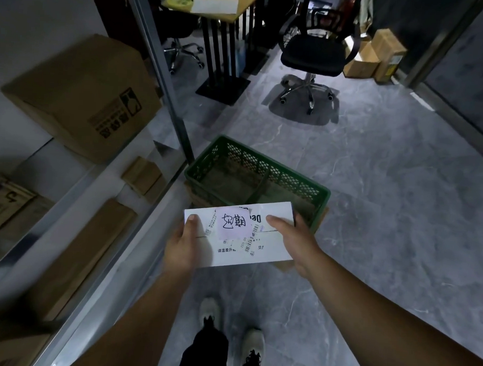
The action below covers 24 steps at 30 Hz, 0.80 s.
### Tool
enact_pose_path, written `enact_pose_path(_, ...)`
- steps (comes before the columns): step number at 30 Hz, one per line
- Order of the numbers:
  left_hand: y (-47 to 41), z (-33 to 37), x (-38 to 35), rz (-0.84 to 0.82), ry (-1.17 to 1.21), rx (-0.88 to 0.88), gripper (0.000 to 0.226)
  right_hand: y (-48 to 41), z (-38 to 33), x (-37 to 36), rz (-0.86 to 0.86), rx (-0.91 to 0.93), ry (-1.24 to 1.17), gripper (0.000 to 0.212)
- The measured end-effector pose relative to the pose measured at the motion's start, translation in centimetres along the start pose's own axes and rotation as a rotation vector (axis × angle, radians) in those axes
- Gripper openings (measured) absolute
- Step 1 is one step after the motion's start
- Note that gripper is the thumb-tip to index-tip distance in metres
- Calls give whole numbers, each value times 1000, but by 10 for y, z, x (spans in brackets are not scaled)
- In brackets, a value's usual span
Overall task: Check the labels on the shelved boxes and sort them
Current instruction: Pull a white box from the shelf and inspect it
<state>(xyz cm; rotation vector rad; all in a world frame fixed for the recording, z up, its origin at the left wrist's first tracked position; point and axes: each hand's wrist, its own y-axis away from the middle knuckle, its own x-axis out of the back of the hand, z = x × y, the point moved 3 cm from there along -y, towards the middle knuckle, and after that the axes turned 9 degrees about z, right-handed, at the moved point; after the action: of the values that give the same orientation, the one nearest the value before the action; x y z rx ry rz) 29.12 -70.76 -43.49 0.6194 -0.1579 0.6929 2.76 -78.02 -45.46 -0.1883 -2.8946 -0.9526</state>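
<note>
Two hands are on one white box [272,212], and I'll use that box as the landmark. Far left of it is the shelf [76,192], with a big cardboard box [80,98] up top that's tilted, plus some flatter brown cartons [82,256] lower down; those are blurry and partly cut off by the frame edge, so no labels readable there. The left hand [182,244] grips the white box's left end, thumb on top, fingers curled under out of sight. On the box's top face sits a pale pink note [233,222] with handwriting I can't really make out, and it covers part of the printed text and the barcode stickers [250,240]. The right hand [293,240] clamps the right end the same way. Just behind the white box is a green crate [208,164] on the floor, its near wall hidden by the box.
</note>
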Motion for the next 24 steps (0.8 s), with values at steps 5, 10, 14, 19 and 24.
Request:
enact_pose_path(5, -27, 14, -20, -39, 7, -2, 78, -22, -19, -6, 33, -16, -16, 47)
enact_pose_path(10, -73, 26, -45, -58, -22, 32, 80, -58, -40, -17, 93, -5, -2, 49)
enact_pose_path(14, -107, 51, -62, -65, -45, -14, 57, -94, -56, -32, 110, -10, 24, 52)
enact_pose_path(19, -149, 77, -76, -114, -9, 6, 50, -134, -80, -59, 130, -11, 26, 40)
enact_pose_path(24, -224, 64, -91, -130, -75, 20, 87, -173, -96, -88, 130, -5, 22, 50)
